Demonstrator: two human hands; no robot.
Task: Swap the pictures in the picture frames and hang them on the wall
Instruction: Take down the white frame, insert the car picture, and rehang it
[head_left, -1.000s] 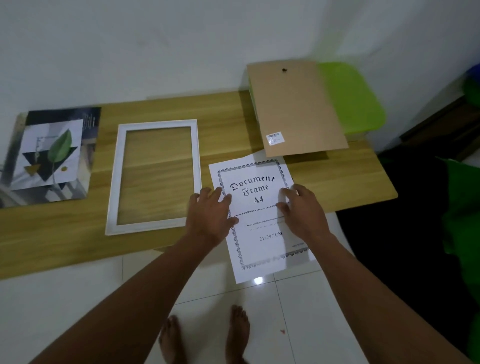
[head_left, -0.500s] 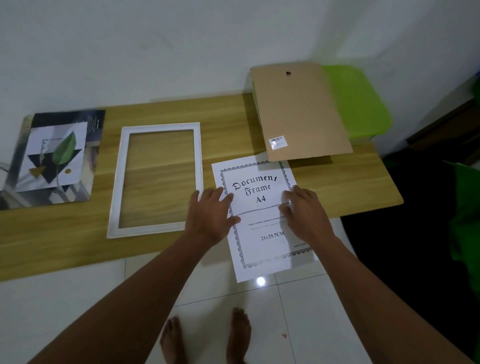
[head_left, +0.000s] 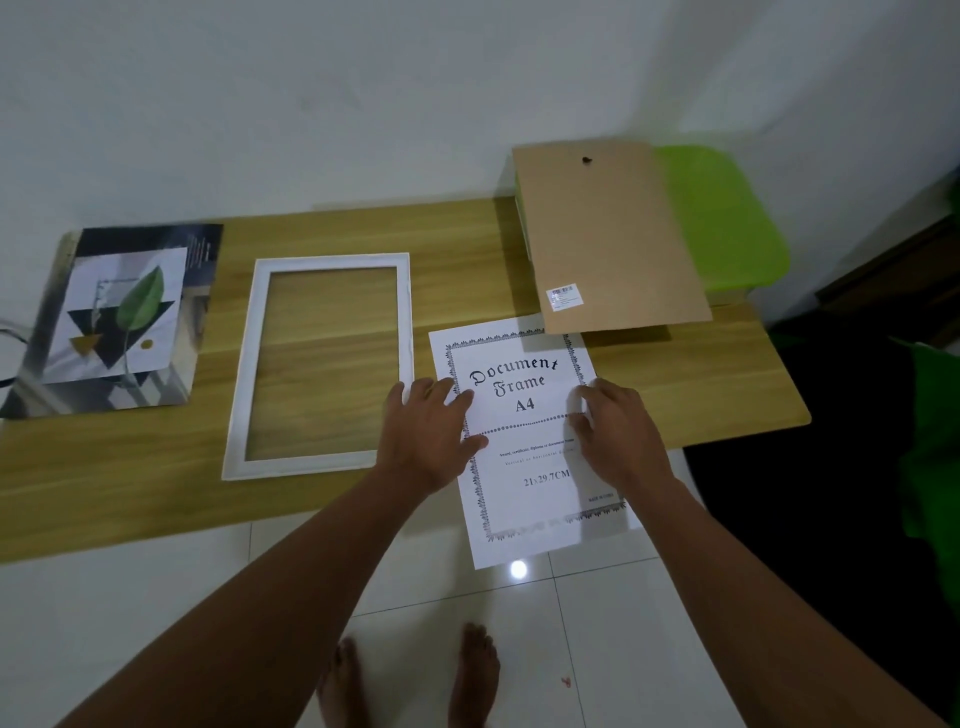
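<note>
On the table, left hand and right hand press open-fingered — sheet lengthwise toward wall.

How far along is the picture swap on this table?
Done: the white frame lies empty, a brown backing board set aside, the leaf print loose at the left. In hand: the left hand and right hand press flat on the Document Frame A4 sheet, which overhangs the table edge. Left: load a picture, refit the backing, hang it on the wall.
</note>
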